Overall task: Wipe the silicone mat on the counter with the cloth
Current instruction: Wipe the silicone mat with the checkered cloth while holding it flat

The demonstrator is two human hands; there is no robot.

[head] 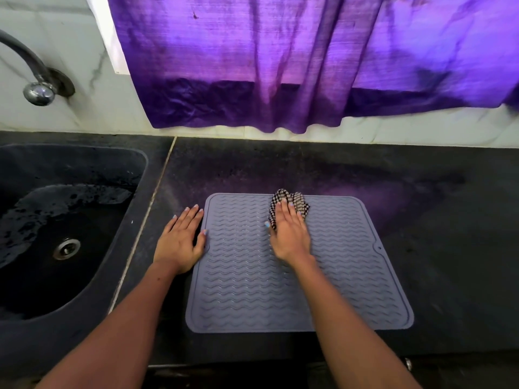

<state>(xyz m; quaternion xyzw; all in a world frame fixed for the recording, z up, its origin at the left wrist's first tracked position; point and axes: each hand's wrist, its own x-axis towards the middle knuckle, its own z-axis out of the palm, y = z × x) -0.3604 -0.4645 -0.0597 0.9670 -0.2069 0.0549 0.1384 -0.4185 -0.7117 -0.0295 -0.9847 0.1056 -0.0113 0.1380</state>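
A grey silicone mat (351,262) with wavy ridges lies flat on the dark counter (449,220). A bunched black-and-white checked cloth (292,199) sits on the mat near its far edge. My right hand (289,234) presses flat on the cloth with straight fingers, covering its near part. My left hand (181,240) rests flat on the counter at the mat's left edge, its thumb touching the mat's rim.
A dark sink (64,234) with a metal drain (66,249) is sunk into the counter at the left. A tap (36,80) sticks out of the tiled wall above it. A purple curtain (309,60) hangs behind the counter.
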